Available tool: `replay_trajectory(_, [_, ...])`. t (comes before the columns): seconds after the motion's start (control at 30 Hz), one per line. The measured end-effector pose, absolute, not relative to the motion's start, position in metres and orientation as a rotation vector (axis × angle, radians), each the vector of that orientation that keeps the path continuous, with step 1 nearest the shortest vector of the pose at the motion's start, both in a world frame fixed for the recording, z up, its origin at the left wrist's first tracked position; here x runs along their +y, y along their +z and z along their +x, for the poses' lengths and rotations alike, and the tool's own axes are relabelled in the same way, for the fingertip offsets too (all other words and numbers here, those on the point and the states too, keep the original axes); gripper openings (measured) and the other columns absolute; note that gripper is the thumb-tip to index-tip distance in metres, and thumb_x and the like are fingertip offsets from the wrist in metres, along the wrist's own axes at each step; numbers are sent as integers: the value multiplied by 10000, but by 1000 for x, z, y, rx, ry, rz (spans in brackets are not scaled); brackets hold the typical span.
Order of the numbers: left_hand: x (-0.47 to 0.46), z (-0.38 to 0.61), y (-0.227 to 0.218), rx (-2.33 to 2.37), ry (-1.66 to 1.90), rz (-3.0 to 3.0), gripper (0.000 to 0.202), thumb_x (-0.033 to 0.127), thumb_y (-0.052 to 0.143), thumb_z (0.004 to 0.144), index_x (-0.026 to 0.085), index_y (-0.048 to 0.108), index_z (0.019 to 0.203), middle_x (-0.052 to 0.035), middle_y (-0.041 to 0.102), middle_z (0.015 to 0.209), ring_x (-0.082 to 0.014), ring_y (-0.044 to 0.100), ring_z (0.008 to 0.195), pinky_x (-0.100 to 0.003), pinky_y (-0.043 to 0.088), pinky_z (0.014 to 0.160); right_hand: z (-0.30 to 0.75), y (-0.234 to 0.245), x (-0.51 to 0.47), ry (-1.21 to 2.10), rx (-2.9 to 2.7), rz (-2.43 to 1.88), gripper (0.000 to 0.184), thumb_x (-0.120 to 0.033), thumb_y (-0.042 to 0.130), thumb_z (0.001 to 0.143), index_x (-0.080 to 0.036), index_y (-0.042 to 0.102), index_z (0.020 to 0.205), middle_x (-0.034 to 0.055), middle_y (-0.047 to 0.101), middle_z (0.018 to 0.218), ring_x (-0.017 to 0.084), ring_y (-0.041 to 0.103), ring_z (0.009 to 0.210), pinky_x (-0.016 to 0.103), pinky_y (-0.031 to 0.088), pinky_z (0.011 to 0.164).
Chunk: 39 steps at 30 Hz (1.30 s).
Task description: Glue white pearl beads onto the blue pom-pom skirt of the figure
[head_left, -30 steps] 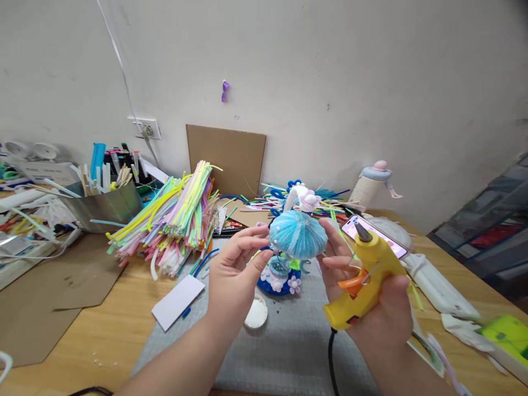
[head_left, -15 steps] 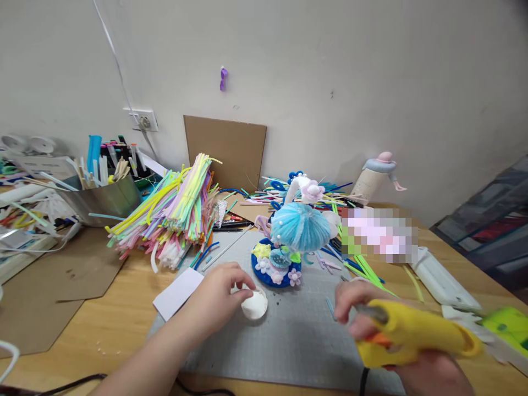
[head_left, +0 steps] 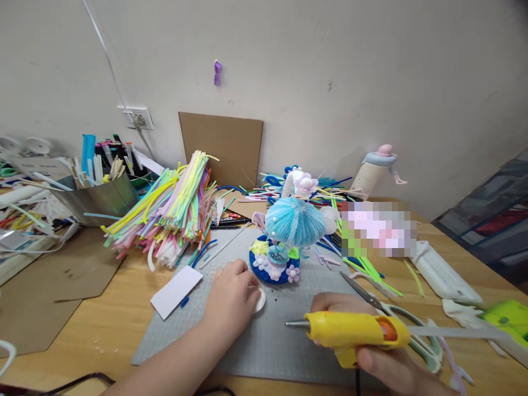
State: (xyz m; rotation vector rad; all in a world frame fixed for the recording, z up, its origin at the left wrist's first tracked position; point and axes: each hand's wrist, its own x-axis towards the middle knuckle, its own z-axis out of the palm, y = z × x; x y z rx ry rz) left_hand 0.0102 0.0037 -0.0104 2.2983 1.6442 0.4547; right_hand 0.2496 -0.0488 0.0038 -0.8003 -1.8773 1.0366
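Observation:
A blue fuzzy pipe-cleaner mushroom [head_left: 291, 223] stands on a round blue base with small flowers [head_left: 272, 267] on the grey cutting mat [head_left: 284, 335]. My left hand [head_left: 231, 297] rests just left of that base, its fingers curled down over a small white round dish [head_left: 260, 301]. My right hand [head_left: 371, 352] grips a yellow hot glue gun [head_left: 350, 330], held level with the metal nozzle pointing left, low over the mat. Scissors [head_left: 391, 313] lie right behind the gun.
A big heap of coloured pipe cleaners [head_left: 169, 212] lies at the mat's left. A white card [head_left: 176, 291], brown cardboard [head_left: 61, 286], a metal tub of tools [head_left: 103, 192], an upright cardboard sheet [head_left: 220, 148] and a bottle [head_left: 373, 173] surround the wooden table.
Both hands left the mushroom and dropped to the mat. My left hand moved onto the white dish. My right hand swung the glue gun level, nozzle now pointing left.

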Motion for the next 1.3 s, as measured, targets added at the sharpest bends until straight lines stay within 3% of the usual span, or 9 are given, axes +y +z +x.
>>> replay_trajectory(0.1, [5, 11, -17, 1660, 481, 2287, 77, 198, 657, 757, 232, 716, 793, -36, 604, 922, -218, 553, 909, -334, 360, 773, 240, 13, -46, 1052, -1900, -741, 495, -726, 479, 743, -251, 618, 725, 40, 583, 648, 222, 554, 545, 331, 400, 480])
replay_trajectory(0.4, [5, 14, -20, 1678, 543, 2242, 51, 263, 693, 756, 239, 738, 761, -31, 596, 862, -214, 539, 891, -342, 350, 765, 232, 12, -43, 1016, -1974, -650, 440, -659, 442, 824, -263, 623, 762, 34, 584, 631, 249, 589, 625, 344, 421, 548])
replay_trajectory(0.6, [6, 16, -23, 1657, 588, 2212, 47, 209, 708, 725, 245, 738, 723, -29, 607, 874, -216, 527, 894, -352, 347, 765, 229, 9, -44, 996, -1971, -657, 443, -677, 448, 801, -269, 600, 720, 25, 573, 602, 240, 572, 574, 332, 396, 505])
replay_trajectory(0.77, [7, 15, -23, 1615, 677, 2153, 95, 173, 681, 718, 245, 732, 684, -26, 596, 861, -219, 526, 895, -361, 359, 780, 229, 9, -46, 995, -1973, -650, 377, -598, 464, 829, -260, 622, 773, 34, 605, 657, 242, 582, 622, 340, 421, 549])
replay_trajectory(0.9, [8, 8, -13, 1502, 823, 2078, 86, 233, 646, 777, 235, 725, 744, -28, 604, 896, -213, 550, 948, -358, 384, 857, 230, 9, -47, 1050, -1845, -735, 311, -536, 526, 820, -253, 652, 802, 44, 635, 711, 227, 581, 620, 332, 438, 537])
replay_trajectory(1.0, [5, 2, -4, 1169, 994, 1614, 105, 292, 680, 768, 196, 672, 727, -13, 613, 790, -163, 569, 780, -293, 428, 739, 227, 3, -48, 1082, -1696, -717, 283, -556, 585, 763, -289, 664, 814, 35, 640, 706, 213, 567, 561, 311, 422, 462])
replay_trajectory(1.1, [-2, 0, 3, 819, 947, 1015, 172, 297, 764, 708, 172, 645, 712, 3, 618, 687, -95, 508, 591, -218, 383, 570, 223, -4, -49, 1040, -1659, -712, 261, -558, 588, 745, -311, 647, 807, 25, 622, 691, 213, 566, 563, 306, 424, 464])
replay_trajectory(1.3, [-9, -3, 11, 565, 814, 649, 141, 157, 810, 657, 165, 676, 699, -12, 673, 703, -75, 586, 580, -172, 437, 549, 222, 0, -53, 1066, -1739, -819, 442, -689, 497, 801, -265, 606, 739, 12, 600, 682, 186, 533, 564, 287, 403, 498])
